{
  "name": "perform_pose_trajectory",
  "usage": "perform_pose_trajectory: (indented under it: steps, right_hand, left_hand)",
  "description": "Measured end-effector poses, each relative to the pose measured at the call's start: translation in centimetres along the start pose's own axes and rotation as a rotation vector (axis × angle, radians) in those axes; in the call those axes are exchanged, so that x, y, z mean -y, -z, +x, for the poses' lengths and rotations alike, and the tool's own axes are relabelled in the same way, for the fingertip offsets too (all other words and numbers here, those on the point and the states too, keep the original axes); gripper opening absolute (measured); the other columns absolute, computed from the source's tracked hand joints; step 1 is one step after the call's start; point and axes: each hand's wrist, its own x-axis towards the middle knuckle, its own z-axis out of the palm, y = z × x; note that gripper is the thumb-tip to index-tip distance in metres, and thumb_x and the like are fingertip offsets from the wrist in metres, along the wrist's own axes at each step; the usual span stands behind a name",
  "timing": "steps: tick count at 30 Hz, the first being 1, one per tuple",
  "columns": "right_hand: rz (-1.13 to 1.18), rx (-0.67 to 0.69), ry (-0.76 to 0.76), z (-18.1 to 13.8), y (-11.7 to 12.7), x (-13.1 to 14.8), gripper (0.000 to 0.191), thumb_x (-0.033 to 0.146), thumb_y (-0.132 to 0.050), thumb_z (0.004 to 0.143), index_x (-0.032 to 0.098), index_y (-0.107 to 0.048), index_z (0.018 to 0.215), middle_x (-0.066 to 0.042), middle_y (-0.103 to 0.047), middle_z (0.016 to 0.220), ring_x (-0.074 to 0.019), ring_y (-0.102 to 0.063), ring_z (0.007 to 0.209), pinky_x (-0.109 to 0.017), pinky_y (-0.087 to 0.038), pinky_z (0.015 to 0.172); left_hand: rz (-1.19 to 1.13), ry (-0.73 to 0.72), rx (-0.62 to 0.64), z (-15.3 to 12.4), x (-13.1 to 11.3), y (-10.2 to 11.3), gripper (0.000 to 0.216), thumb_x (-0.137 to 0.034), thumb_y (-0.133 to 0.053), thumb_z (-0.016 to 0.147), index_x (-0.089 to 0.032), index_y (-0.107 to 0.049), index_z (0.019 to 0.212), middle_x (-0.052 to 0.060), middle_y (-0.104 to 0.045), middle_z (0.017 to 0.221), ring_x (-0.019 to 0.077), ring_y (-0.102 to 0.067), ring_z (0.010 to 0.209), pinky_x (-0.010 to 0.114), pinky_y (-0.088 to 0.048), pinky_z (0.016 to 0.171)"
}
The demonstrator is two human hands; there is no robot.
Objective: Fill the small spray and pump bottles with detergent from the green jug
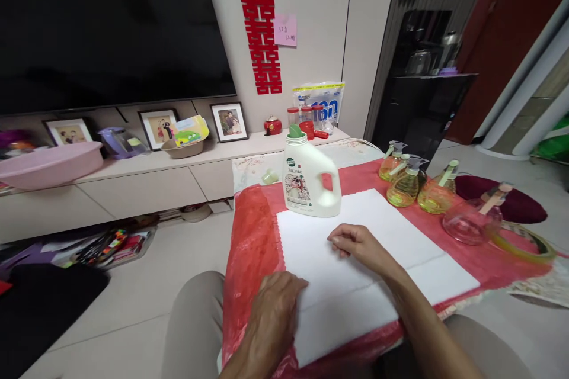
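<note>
My left hand (272, 308) rests palm down on the near left edge of a white sheet (400, 237) that lies on a red cloth (249, 231); its fingers curl over the edge. On the middle of the sheet lies my right hand (355, 244), fingers bent and pressed to the surface, with nothing visible in it. Just beyond it stands a white detergent jug (310, 174) with a green cap. To the right stand three spray bottles of yellow liquid (406, 186) and an empty clear spray bottle (471, 219).
A low cabinet (146, 183) runs along the wall with framed photos, a pink basin (48, 163) and jars. A large black screen (111, 23) hangs above. A dark red cushion (515, 201) lies at right. My knees show under the table's front.
</note>
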Motion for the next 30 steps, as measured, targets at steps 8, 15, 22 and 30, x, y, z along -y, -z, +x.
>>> perform_pose_trajectory:
  steps: [8, 15, 22, 30]
  right_hand:
    - [-0.312, -0.178, 0.168, -2.3, -1.3, 3.8, 0.051, 0.038, -0.059, 0.09, 0.016, -0.059, 0.137, -0.001, -0.057, 0.073, -0.011, -0.051, 0.067, -0.023, -0.041, 0.065]
    - [-0.943, -0.862, 0.806, -4.3, -2.7, 6.4, 0.083, 0.006, -0.052, 0.091, 0.019, -0.01, 0.161, 0.007, -0.048, 0.061, -0.007, -0.042, 0.048, -0.02, -0.036, 0.052]
    - [-1.072, -0.923, 0.756, -2.9, -2.4, 5.6, 0.078, 0.003, -0.044, 0.09, 0.011, -0.012, 0.161, 0.004, -0.053, 0.061, -0.0095, -0.045, 0.047, -0.023, -0.04, 0.051]
    - [-1.061, -0.909, 0.741, -3.0, -2.3, 5.7, 0.077, 0.003, -0.043, 0.09, 0.011, -0.014, 0.161, 0.005, -0.048, 0.057, -0.0086, -0.043, 0.046, -0.022, -0.041, 0.051]
  left_hand:
    - [0.129, 0.209, -0.047, 2.8, -1.7, 3.2, 0.066, -0.015, -0.057, 0.088, -0.019, -0.039, 0.151, 0.004, -0.071, 0.083, 0.0246, -0.066, 0.077, 0.04, -0.053, 0.076]
    - [0.213, 0.154, -0.428, 4.3, -4.0, 4.2, 0.071, -0.004, -0.042, 0.092, -0.023, -0.02, 0.158, -0.005, -0.057, 0.065, 0.0179, -0.055, 0.063, 0.035, -0.047, 0.077]
    - [0.295, 0.038, -0.505, 5.8, -3.1, 2.6, 0.08, 0.0, -0.037, 0.092, -0.016, 0.003, 0.159, -0.006, -0.051, 0.066, 0.0159, -0.048, 0.061, 0.034, -0.043, 0.074]
    - [0.29, 0.072, -0.459, 6.2, -4.0, 3.3, 0.083, 0.002, -0.035, 0.091, -0.016, 0.012, 0.158, -0.006, -0.052, 0.066, 0.0162, -0.051, 0.061, 0.033, -0.043, 0.072]
